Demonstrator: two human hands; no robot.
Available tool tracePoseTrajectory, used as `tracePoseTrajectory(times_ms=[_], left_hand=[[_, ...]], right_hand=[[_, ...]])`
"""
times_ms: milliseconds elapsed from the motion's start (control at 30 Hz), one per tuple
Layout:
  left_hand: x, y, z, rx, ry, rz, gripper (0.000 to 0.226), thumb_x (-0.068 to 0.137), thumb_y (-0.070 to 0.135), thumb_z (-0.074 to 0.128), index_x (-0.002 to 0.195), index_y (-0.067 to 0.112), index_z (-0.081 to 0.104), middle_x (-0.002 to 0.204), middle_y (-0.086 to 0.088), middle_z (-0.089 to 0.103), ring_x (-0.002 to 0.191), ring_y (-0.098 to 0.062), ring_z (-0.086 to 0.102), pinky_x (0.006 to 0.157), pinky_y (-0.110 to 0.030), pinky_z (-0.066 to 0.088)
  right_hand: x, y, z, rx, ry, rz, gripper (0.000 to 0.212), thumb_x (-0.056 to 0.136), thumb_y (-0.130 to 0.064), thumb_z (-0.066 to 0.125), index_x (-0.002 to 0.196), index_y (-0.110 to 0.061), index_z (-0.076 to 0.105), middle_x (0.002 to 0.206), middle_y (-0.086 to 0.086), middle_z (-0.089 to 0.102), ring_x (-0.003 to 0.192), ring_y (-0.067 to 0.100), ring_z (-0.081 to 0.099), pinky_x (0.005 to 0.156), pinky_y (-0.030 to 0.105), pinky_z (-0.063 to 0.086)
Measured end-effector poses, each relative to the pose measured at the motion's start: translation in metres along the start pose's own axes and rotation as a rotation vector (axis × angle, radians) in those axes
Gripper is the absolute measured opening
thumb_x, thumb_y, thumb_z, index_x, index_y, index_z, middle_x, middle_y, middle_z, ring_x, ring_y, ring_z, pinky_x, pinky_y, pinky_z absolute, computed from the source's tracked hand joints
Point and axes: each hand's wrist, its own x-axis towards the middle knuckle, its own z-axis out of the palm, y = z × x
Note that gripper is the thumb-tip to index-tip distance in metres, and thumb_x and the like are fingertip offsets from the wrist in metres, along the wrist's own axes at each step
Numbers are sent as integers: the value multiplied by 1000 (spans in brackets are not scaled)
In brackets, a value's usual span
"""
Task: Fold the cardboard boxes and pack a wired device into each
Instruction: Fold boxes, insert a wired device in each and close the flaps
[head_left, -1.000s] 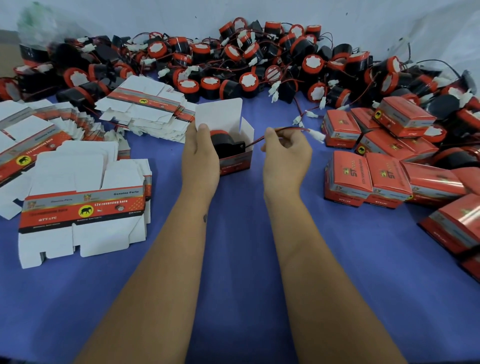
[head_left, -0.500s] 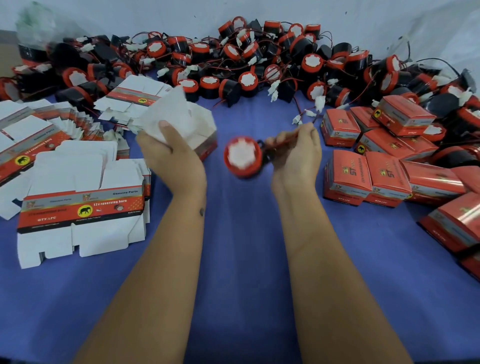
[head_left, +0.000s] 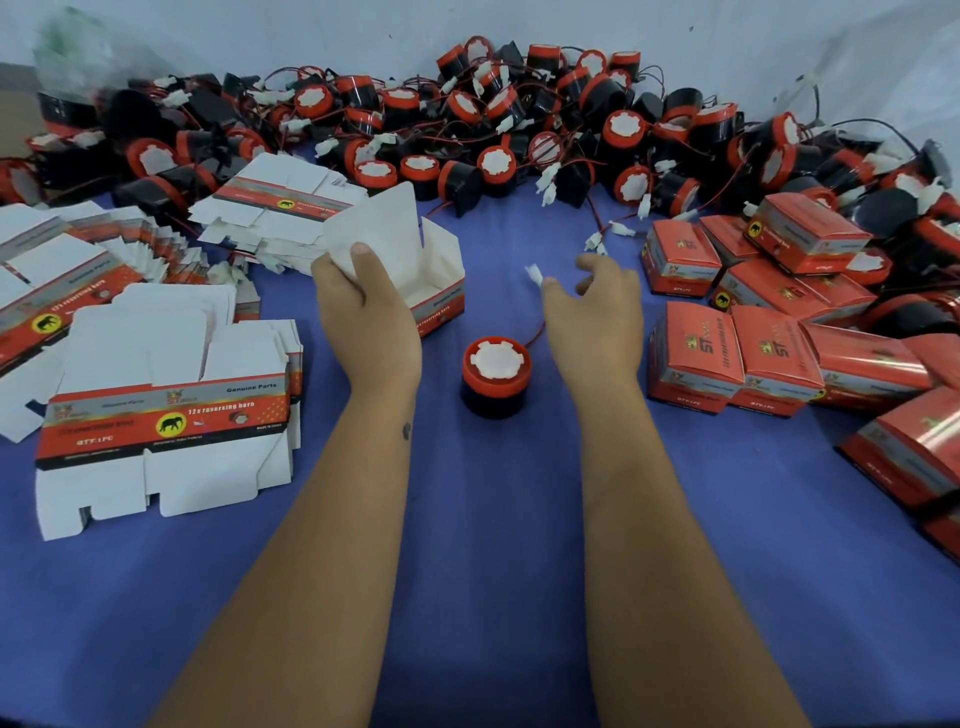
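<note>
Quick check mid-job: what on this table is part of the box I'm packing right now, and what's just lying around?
In play:
open box, held by left hand
horn standing on cloth
its white plug at right hand

Lying about:
flat box blanks
packed boxes
horn pile

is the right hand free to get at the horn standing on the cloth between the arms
Probably yes. The right hand hangs just beyond the horn with nothing between them, though its fingers seem to pinch the white connector on the horn's wire.

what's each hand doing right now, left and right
Left hand: holding the open box by its flap.
Right hand: fingers loosely curled, white connector at its thumb; grip cannot be told.
</note>
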Motion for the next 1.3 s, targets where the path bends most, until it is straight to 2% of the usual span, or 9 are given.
tracePoseTrajectory(times_ms=[133,233,367,500,600,733,867,1000,1300], left_hand=[[1,-1,1,50,-36,5,33,105,33,36,129,13,49,117,6,58,108,-14,58,73,-11,44],[-2,-1,0,30,-57,-4,37,106,34,34,134,14,47,122,5,58,111,-16,57,81,-19,47],[-6,4,0,16,-79,-49,30,104,39,32,126,25,47,125,3,60,111,-17,59,94,-40,51],[-7,6,0,-46,-180,-115,29,89,50,32,105,36,51,114,8,63,100,-12,60,89,-39,51],[-10,6,2,-24,-284,-146,55,91,53,33,130,19,53,122,-2,63,102,-13,61,90,-36,50],[-13,5,0,-292,-415,-282,50,101,47,37,127,12,60,126,-11,66,119,-23,61,101,-42,50],[-12,4,-4,-353,-477,-261,40,102,31,36,94,24,75,97,0,74,97,-12,69,78,-27,55],[-9,6,-2,-291,-501,-259,38,103,29,33,98,18,70,91,1,74,90,-12,70,72,-25,56],[-10,9,-1,-281,-507,-308,34,101,31,36,94,17,66,92,-5,67,87,-15,64,80,-32,56]], right_hand=[[-3,-13,-20,176,-459,-22,37,75,-56,74,96,-28,63,85,-12,54,67,0,52,56,16,38],[-8,-12,-27,-110,-895,-54,53,61,-44,88,106,-34,62,104,-12,54,90,5,58,69,19,43],[-6,-8,-18,-124,-630,-157,43,67,-29,86,104,-23,64,104,-9,59,93,11,59,77,21,48],[-9,-12,-3,140,-61,-236,40,77,-28,78,109,-21,53,106,-7,55,86,5,53,72,13,45],[-20,-22,3,246,224,-511,50,79,-25,74,120,-11,49,113,-5,50,96,4,47,79,10,42],[-38,-32,21,179,143,-718,45,80,-26,76,116,-9,55,110,-1,56,98,13,55,74,24,49],[-41,-30,31,44,16,-703,45,82,-26,73,120,-8,55,117,3,57,99,20,57,70,31,50],[-38,-27,34,-121,34,-647,41,86,-34,69,115,-9,54,113,5,58,87,22,58,61,30,42],[-32,-25,40,-384,151,-726,37,95,-46,53,106,-11,60,100,2,66,90,21,57,82,30,26]])
